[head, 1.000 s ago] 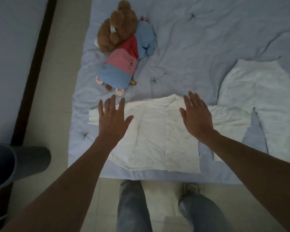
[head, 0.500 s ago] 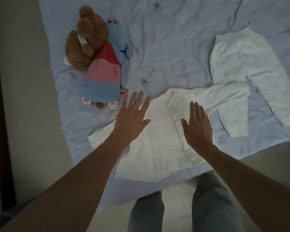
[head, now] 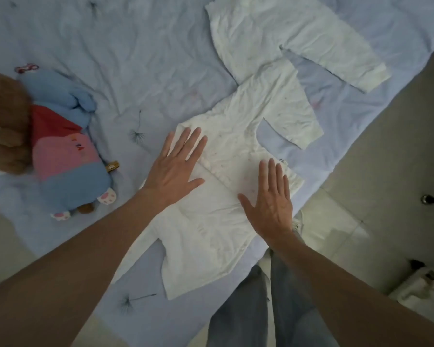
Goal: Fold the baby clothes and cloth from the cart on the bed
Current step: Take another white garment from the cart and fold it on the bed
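A white baby shirt [head: 221, 211] lies spread flat on the pale blue bed [head: 135, 58], one sleeve stretched up to the right. My left hand [head: 176, 166] rests flat on the shirt's upper left, by the collar, fingers apart. My right hand [head: 269, 201] lies flat on the shirt's right side, fingers spread, holding nothing. White baby trousers [head: 281, 38] lie spread out beyond the shirt at the upper right, one leg touching the shirt's sleeve.
A brown teddy bear [head: 5, 121] and a blue, red and pink plush toy [head: 65, 159] lie at the bed's left. The bed's edge runs diagonally at the right over tiled floor [head: 386, 159]. A cart corner holding white cloth [head: 426, 286] shows at the lower right.
The view has swung left and tilted. Both hands have come down flat onto the shirt, the left toward the collar and the right toward the shirt's right side.
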`<state>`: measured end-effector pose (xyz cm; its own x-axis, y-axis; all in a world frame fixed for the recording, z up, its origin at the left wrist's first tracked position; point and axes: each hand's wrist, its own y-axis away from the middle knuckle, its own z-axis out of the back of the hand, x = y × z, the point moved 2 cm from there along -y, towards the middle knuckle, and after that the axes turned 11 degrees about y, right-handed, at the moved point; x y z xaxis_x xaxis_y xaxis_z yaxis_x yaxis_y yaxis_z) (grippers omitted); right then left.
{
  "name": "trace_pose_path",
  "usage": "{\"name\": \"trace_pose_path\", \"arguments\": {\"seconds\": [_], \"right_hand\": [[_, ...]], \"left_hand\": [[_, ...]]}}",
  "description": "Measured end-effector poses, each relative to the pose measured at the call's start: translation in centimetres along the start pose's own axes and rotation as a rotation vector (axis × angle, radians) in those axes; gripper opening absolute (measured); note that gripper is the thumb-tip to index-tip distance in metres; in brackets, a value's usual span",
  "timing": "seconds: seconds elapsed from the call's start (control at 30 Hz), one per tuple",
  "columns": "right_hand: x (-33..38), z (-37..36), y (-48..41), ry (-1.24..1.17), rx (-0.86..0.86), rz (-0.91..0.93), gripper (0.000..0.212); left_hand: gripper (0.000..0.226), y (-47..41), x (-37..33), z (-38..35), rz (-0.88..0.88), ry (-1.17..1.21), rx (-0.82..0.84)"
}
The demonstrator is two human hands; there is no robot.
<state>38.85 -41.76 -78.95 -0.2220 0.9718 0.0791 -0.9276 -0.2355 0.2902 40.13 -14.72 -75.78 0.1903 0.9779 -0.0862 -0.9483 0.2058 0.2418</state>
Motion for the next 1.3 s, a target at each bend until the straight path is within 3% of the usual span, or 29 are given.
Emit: {"name": "trace_pose_path", "arguments": {"seconds": [0.3,0.5,0.83,1.07,1.3], "right_hand": [[0.8,-3.3,0.5,-0.030,0.002,-0.067,0.111],[0.8,-4.1,0.7,-0.002,-0.020,-0.050,0.102],[0.8,-4.1,0.7,0.035,-0.030,-0.054,0.093],[0.6,-4.1,0.7,0.042,-0.019,-0.051,0.090],[0.1,-3.5,0.7,0.017,-0.020,-0.044,0.083]], "left_hand": [[0.129,-3.5,1.0,-2.6,-0.046,0.012,0.065],[0.130,-3.7,2.4,-3.7,-0.055,0.059,0.072],[0.120,-4.1,2.5,-5.0,-0.053,0.112,0.026],[0.100,-4.1,3.1,-5.1,-0.084,0.080,-0.006],[0.103,-5.0,3.1,-4.1,-0.073,0.071,0.006]]}}
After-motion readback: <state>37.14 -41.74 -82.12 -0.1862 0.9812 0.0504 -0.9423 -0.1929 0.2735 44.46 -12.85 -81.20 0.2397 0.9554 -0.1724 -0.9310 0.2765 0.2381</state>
